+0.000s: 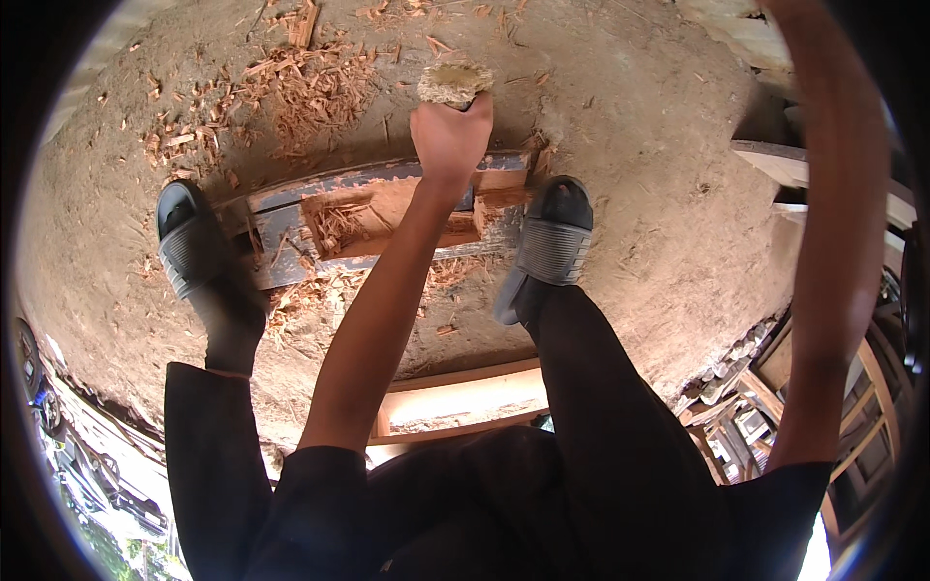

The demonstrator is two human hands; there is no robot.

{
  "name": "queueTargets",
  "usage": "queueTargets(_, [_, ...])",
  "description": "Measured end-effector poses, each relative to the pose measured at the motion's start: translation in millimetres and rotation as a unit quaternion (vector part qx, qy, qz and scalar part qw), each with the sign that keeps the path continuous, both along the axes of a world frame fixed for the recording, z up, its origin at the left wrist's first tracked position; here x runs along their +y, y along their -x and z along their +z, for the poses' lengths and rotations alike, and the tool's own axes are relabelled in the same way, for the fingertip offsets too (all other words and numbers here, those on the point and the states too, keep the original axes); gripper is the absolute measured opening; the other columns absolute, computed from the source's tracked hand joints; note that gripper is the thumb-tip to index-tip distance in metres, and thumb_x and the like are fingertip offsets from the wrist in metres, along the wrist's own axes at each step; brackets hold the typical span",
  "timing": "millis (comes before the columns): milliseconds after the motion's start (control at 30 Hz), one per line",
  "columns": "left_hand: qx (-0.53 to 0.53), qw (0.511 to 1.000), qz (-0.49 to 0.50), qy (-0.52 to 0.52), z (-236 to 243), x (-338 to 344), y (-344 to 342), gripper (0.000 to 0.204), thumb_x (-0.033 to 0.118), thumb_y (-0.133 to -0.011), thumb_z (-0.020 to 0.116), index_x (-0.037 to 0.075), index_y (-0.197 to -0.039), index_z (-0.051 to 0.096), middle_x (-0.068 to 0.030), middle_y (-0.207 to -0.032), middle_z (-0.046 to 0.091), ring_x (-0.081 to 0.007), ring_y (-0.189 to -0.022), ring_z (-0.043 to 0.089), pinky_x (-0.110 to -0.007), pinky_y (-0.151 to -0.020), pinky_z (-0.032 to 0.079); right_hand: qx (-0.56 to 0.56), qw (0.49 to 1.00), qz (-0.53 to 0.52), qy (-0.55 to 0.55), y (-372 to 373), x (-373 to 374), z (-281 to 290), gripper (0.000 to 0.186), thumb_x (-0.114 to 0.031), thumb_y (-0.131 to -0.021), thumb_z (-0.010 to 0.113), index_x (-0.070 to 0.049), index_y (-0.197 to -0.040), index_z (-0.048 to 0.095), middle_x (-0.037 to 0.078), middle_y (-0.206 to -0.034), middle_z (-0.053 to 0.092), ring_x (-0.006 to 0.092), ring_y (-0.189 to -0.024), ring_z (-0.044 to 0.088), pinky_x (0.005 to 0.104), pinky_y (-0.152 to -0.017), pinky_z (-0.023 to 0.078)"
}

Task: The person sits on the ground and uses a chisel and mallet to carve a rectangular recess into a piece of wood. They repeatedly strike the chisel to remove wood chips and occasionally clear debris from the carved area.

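My left hand (452, 140) is closed around a chisel, whose broad, frayed, pale wooden handle end (455, 83) sticks out beyond the fist. The hand and forearm hide most of its blade. Beneath the hand lies a grey-painted timber block (283, 230) with a long rectangular recess (373, 221) cut into it, bare reddish wood inside. Loose chips (334, 225) fill the recess's left end. On the right, my right arm (841, 213) is raised toward the top edge; its hand is out of the picture.
My sandalled feet, left (189, 237) and right (557, 232), stand at the block's two ends. Wood chips (310, 92) litter the dirt floor (659, 194). A pale wooden piece (465, 392) lies nearer me. Wooden frames (872, 407) and boards (775, 165) are stacked on the right.
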State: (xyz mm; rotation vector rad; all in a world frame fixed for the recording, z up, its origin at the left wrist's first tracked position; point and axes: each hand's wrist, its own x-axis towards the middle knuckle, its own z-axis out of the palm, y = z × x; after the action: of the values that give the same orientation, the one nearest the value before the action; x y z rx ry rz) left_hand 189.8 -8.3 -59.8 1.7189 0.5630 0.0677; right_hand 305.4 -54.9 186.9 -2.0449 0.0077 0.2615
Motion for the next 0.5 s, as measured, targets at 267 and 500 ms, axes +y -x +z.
queueTargets(267, [0.023,0.999,0.01,-0.039,-14.1,19.5,9.2,0.031,0.023,-0.072,0.063,-0.007,-0.065,0.059,-0.0215,-0.059,0.06,-0.0393,-0.062,0.063,-0.041,-0.061,0.048,0.427,0.859,0.248,0.133,38.0,-31.3,-47.0,0.033,-0.031,-0.086,0.064,-0.003,-0.1,0.053,0.0,-0.065,0.054,0.0065,-0.05,0.053,0.0202,-0.04,0.043])
queueTargets(500, [0.055,0.998,0.004,-0.027,-15.5,18.7,8.1,0.033,0.023,-0.072,0.063,-0.007,-0.059,0.056,-0.0214,-0.054,0.057,-0.0401,-0.059,0.061,-0.042,-0.061,0.048,0.179,0.972,0.152,0.009,7.9,-5.0,18.6,0.019,-0.021,-0.094,0.048,-0.003,-0.088,0.049,0.001,-0.068,0.049,0.0074,-0.054,0.047,0.0217,-0.052,0.045])
